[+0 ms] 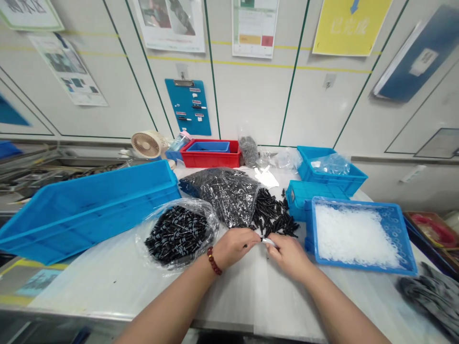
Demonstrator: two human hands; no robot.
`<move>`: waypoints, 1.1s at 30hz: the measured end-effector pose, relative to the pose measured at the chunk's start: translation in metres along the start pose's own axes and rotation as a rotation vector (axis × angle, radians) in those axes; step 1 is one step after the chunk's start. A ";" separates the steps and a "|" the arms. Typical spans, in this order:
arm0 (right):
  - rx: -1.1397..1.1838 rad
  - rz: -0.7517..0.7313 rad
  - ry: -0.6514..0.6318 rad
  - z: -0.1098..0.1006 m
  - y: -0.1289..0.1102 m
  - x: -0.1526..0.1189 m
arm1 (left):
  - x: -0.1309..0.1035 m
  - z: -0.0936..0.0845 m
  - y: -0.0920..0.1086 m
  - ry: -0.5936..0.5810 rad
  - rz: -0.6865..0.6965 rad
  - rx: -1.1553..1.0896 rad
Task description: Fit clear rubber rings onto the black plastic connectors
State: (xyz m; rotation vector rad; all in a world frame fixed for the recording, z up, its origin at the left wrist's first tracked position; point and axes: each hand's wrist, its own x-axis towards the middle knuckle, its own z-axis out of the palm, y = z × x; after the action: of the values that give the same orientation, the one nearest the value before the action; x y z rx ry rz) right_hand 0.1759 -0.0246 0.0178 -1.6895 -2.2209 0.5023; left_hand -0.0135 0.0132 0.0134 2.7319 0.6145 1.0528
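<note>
Over the middle of the worktable, my left hand (236,243) is closed around a small black part, of which only a dark tip shows at the fingers. My right hand (289,254) pinches a slim white pen-like tool (269,242), its end meeting the black part. Just beyond the hands lies a loose pile of black parts (270,210), spilling from a clear plastic bag (229,191) full of them. Left of my left hand is an open bag of black parts with pale rings (179,234). A blue tray (408,243) at right holds many small white rings (351,234).
A long blue bin (89,210) stands at left. Behind are a red bin (211,160), a small fan (147,145) and a white glove (266,177). Blue bins (330,179) stand at the back right. Dark cloth (430,296) lies at the right edge.
</note>
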 end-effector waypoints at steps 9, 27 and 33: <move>-0.013 0.016 -0.016 -0.001 -0.001 0.000 | -0.004 0.007 -0.006 -0.132 -0.043 0.157; -0.013 0.020 -0.023 -0.003 -0.004 -0.001 | -0.003 0.008 -0.004 -0.148 -0.219 -0.035; 0.001 0.003 -0.025 -0.003 -0.004 -0.001 | -0.003 0.008 -0.004 -0.147 -0.222 -0.041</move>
State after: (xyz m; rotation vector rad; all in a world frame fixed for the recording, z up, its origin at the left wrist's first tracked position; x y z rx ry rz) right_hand 0.1739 -0.0258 0.0223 -1.6955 -2.2352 0.5276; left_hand -0.0119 0.0158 0.0041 2.6013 0.8385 0.7975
